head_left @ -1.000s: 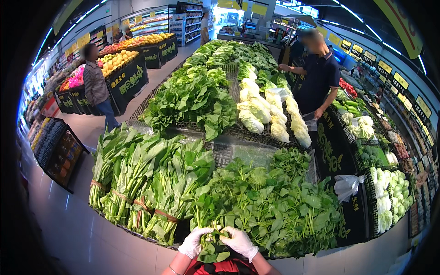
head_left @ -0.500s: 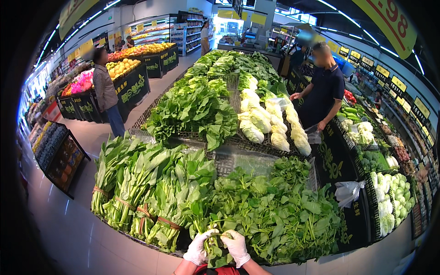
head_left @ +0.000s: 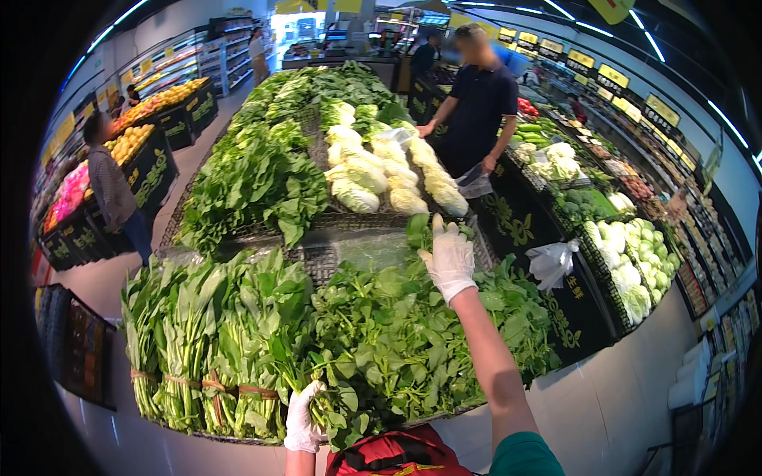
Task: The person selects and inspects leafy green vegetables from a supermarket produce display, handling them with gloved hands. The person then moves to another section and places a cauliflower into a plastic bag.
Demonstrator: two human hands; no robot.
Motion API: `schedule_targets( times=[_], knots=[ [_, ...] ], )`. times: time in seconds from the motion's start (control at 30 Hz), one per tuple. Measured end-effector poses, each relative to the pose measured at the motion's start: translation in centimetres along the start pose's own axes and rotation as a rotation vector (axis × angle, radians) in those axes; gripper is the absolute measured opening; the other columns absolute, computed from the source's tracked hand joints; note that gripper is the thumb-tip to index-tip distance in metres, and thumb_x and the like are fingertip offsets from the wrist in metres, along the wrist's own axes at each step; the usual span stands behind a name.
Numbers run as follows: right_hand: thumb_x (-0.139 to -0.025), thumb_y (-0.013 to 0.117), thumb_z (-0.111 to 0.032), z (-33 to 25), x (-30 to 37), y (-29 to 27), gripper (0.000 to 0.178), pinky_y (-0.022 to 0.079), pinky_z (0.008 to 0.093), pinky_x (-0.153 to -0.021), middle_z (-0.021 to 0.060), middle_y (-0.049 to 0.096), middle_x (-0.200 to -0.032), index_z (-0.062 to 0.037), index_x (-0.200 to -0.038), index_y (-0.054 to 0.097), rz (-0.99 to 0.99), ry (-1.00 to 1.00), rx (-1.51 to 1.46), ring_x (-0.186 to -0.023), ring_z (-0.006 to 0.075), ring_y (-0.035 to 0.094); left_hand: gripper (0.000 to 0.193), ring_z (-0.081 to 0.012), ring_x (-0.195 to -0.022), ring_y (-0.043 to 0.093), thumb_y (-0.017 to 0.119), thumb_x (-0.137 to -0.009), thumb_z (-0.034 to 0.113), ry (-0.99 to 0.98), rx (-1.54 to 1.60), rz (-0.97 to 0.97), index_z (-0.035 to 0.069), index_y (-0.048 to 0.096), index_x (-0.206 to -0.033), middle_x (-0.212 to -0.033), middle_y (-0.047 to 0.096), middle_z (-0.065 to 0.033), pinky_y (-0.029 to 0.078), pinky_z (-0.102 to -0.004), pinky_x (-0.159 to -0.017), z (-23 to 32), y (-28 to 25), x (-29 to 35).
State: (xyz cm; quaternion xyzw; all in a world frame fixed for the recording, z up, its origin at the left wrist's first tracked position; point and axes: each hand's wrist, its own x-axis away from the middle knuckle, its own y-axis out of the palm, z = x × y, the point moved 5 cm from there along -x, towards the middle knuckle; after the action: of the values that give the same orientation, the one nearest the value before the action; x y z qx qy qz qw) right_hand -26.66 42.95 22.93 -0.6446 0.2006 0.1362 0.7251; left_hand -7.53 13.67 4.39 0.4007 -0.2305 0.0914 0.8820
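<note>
My left hand point(head_left: 304, 417), in a white glove, is closed around the stems of a small bunch of leafy greens point(head_left: 343, 404) at the near edge of the display. My right hand point(head_left: 449, 258), also gloved, reaches over the far side of the loose greens point(head_left: 397, 333). Its fingers are stretched out and partly spread. A leafy sprig point(head_left: 417, 230) shows beside its fingertips; whether the palm touches it is hidden. Several tied bundles of long-leaved greens point(head_left: 218, 341) stand left of my left hand.
Napa cabbages point(head_left: 353, 178) and more leafy greens point(head_left: 254, 186) lie farther back. A person in dark clothes point(head_left: 476, 103) stands at the right side of the display, another point(head_left: 115, 182) at the left. A white plastic bag point(head_left: 552, 263) hangs on the right side.
My right hand has left the bunch at my left hand and stretched forward over the loose greens. My left hand still grips stems. The view has swung right.
</note>
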Motion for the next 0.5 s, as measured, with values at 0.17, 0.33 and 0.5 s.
schedule_targets(
  times=[0.17,0.33,0.5],
  knots=[
    [-0.092,0.067,-0.031,-2.3,12.3,-0.4,0.045,0.053,0.0336,-0.088,0.0152,0.065,-0.116,-0.0027,-0.127,0.059,-0.541,-0.139,-1.175,-0.100,0.0243,0.065,0.027,-0.0129,-0.079,0.063,0.068,-0.086,0.008,0.208,-0.303,-0.068,0.002,0.061,-0.112,-0.092,0.066,-0.0025,0.052,-0.0275,-0.073,1.1,7.7,-0.3],
    [-0.083,0.077,-0.038,-0.9,16.5,-4.8,0.079,0.051,0.0342,-0.089,0.0234,0.051,-0.129,0.0052,-0.139,0.041,-0.071,-0.254,-0.792,-0.106,0.0297,0.062,0.030,-0.0126,-0.085,0.061,0.070,-0.084,0.008,0.166,-0.702,-0.476,0.002,0.062,-0.112,-0.100,0.067,-0.0051,0.051,-0.0287,-0.074,-4.6,18.1,0.1],
    [-0.082,0.073,-0.003,10.4,16.2,-5.0,0.034,0.051,0.0327,-0.085,0.0099,0.067,-0.105,0.0008,-0.114,0.060,0.099,0.208,-0.872,-0.095,0.0199,0.063,0.048,-0.0173,-0.097,0.058,0.069,-0.090,0.023,0.034,-0.934,-0.794,-0.002,0.051,-0.127,-0.111,0.061,-0.0113,0.050,-0.0325,-0.082,-11.7,25.4,0.1]
  ],
)
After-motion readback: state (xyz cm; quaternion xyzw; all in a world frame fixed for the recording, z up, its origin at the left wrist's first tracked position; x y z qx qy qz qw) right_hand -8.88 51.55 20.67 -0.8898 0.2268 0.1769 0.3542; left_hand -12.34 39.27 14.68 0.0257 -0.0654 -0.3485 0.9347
